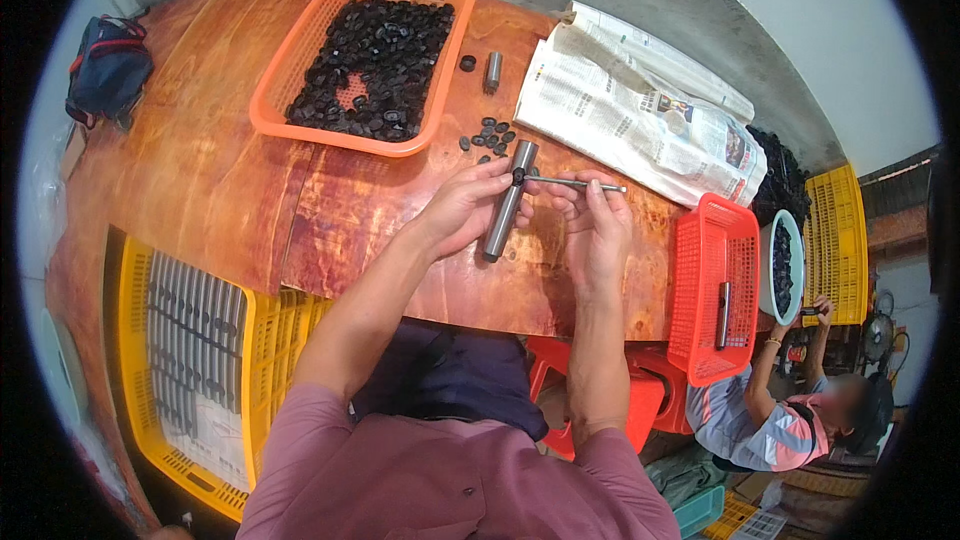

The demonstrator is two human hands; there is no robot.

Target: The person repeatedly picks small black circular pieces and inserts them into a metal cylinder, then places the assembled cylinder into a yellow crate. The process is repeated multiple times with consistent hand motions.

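My left hand (465,208) grips a grey metal tube (509,202), held slanted above the wooden table (220,180). A small black ring (518,176) sits against the tube near its upper end. My right hand (596,223) pinches a thin metal rod (585,183) that points left to the ring and tube. Several loose black rings (490,135) lie on the table just beyond my hands, beside a second short grey tube (492,71).
An orange basket (300,50) full of black rings stands at the back. Folded newspapers (640,105) lie at right. A red basket (712,285) holds one tube. A yellow crate (190,340) of grey tubes stands lower left. Another person (780,410) sits at lower right.
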